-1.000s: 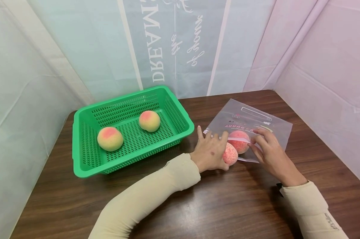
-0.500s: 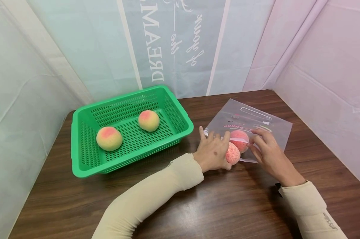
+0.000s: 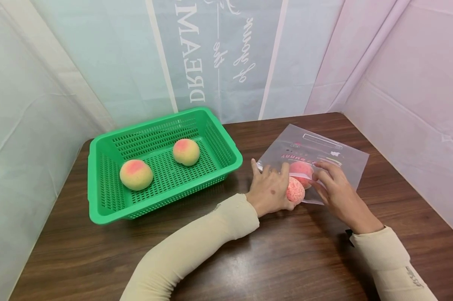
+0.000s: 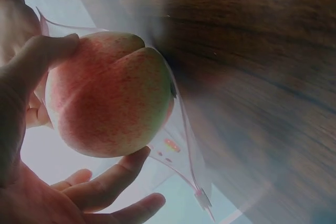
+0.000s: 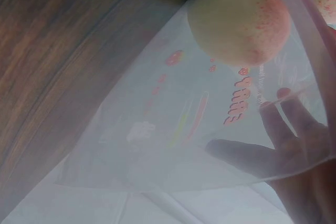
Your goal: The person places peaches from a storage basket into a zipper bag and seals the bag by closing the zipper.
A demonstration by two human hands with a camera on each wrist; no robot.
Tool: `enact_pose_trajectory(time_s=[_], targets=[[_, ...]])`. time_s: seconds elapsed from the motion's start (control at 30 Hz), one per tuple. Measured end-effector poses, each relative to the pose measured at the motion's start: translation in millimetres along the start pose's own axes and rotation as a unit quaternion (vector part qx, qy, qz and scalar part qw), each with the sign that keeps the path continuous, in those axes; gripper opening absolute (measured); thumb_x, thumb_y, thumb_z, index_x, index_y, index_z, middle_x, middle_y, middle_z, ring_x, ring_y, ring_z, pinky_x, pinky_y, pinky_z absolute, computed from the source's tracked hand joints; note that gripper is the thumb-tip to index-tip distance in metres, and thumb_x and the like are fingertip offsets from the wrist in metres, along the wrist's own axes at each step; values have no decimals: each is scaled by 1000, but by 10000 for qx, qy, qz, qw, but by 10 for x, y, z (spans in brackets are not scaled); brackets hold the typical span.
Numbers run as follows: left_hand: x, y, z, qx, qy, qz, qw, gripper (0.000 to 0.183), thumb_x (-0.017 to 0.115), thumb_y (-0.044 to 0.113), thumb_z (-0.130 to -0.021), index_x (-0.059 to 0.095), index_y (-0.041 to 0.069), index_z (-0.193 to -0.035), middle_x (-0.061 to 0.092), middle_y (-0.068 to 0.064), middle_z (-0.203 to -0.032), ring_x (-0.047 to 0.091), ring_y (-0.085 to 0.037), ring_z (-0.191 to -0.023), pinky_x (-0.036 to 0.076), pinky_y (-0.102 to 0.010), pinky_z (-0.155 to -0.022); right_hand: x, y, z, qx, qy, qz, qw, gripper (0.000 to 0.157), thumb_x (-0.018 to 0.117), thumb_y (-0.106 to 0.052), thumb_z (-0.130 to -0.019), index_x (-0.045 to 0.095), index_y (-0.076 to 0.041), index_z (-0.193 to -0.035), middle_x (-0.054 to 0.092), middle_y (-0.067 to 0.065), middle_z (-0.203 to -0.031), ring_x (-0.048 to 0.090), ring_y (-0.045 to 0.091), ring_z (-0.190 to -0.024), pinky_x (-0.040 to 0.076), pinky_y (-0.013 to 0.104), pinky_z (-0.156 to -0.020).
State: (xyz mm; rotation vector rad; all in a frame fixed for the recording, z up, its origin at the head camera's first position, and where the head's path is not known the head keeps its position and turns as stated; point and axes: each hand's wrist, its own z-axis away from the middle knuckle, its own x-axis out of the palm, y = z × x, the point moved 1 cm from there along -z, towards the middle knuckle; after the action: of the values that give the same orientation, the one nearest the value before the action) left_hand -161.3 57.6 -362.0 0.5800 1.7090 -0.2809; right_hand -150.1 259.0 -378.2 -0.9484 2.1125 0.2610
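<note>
My left hand (image 3: 271, 190) grips a speckled pink peach (image 3: 296, 191) at the mouth of a translucent zip bag (image 3: 320, 146). In the left wrist view, thumb and fingers curl round this peach (image 4: 110, 95), and the bag's slider (image 4: 203, 198) hangs from the edge beyond it. Another pink peach (image 5: 239, 19) lies inside the bag, behind the strip of its mouth. My right hand (image 3: 337, 194) pinches the bag's mouth edge on the right side, thumb and index finger at the strip. Part of the held peach is hidden behind my left hand.
A green basket (image 3: 166, 200) stands on the left of the brown wooden table (image 3: 226, 267), with a yellow-pink peach (image 3: 136, 174) and a second one (image 3: 186, 152) in it. A printed cloth (image 3: 226, 54) hangs behind, and pale cloth walls rise on both sides.
My left hand has moved slightly right with its peach, further toward the bag's mouth, overlapping the peach inside more. My right hand keeps its pinch on the bag's edge.
</note>
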Motion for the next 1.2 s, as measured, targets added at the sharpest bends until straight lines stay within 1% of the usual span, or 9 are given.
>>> enact_pose_trajectory(time_s=[0.1, 0.27, 0.43, 0.53, 0.67, 0.8, 0.93, 1.07, 1.2], targets=[[-1, 24, -7, -54, -3, -27, 10000, 86, 85, 63, -65, 46, 11, -122, 72, -2, -92, 61, -24, -102, 23, -71, -108, 0, -3, -8, 4, 10, 11, 10000, 44, 41, -40, -107, 57, -3, -89, 58, 30, -117, 53, 51, -112, 37, 41, -111], [7, 52, -11, -79, -41, -51, 9999, 85, 84, 63, -66, 45, 11, -119, 74, -1, -92, 62, -23, -101, 22, -71, -108, -1, -10, -12, 5, -8, -10, 10000, 45, 40, -40, -107, 56, -2, -89, 57, 30, -116, 53, 51, -111, 40, 47, -105], [14, 64, -13, -141, 163, -53, 9998, 84, 84, 64, -66, 45, 11, -118, 74, 2, -87, 62, -22, -97, 24, -71, -107, -8, -11, -13, 28, -52, -37, 10000, 45, 40, -41, -107, 56, -2, -89, 57, 30, -117, 53, 50, -111, 41, 50, -100], [17, 76, -20, -227, 323, -168, 9991, 83, 81, 66, -67, 47, 10, -118, 74, 3, -86, 63, -21, -94, 26, -70, -106, -5, -12, -19, -31, 8, -44, 10000, 46, 41, -42, -107, 57, -3, -89, 57, 29, -116, 53, 50, -110, 42, 49, -99], [20, 96, -32, -414, 377, -251, 9981, 84, 78, 69, -68, 49, 9, -119, 73, 4, -85, 65, -20, -95, 27, -68, -107, 2, -11, -26, -117, 66, -79, 9999, 44, 42, -40, -107, 58, -3, -89, 58, 29, -115, 53, 49, -109, 41, 45, -103], [31, 108, -49, -556, 422, -143, 9975, 85, 79, 70, -67, 50, 9, -118, 72, 1, -80, 67, -19, -95, 26, -67, -108, -4, -8, -24, -100, 24, -89, 9999, 44, 42, -40, -106, 58, -3, -90, 58, 29, -115, 53, 49, -109, 39, 44, -105], [45, 110, -69, -604, 623, -48, 9962, 81, 78, 72, -66, 50, 10, -110, 68, -1, -74, 68, -18, -90, 28, -67, -107, 1, -8, -28, -143, 40, -121, 9998, 43, 42, -39, -106, 58, -2, -90, 58, 29, -115, 53, 49, -109, 40, 45, -104], [62, 110, -90, -656, 749, -49, 9950, 82, 76, 73, -66, 51, 9, -111, 67, -1, -72, 70, -18, -87, 30, -67, -106, 12, -11, -39, -258, 92, -158, 9995, 43, 43, -38, -106, 58, -2, -90, 58, 29, -114, 53, 50, -108, 38, 42, -107], [78, 119, -111, -711, 782, -36, 9944, 83, 75, 74, -67, 51, 9, -112, 67, 0, -72, 70, -18, -88, 31, -68, -105, 1, -15, -42, -262, 3, -172, 9995, 44, 42, -38, -107, 58, 0, -91, 57, 30, -115, 51, 50, -111, 33, 38, -112]])
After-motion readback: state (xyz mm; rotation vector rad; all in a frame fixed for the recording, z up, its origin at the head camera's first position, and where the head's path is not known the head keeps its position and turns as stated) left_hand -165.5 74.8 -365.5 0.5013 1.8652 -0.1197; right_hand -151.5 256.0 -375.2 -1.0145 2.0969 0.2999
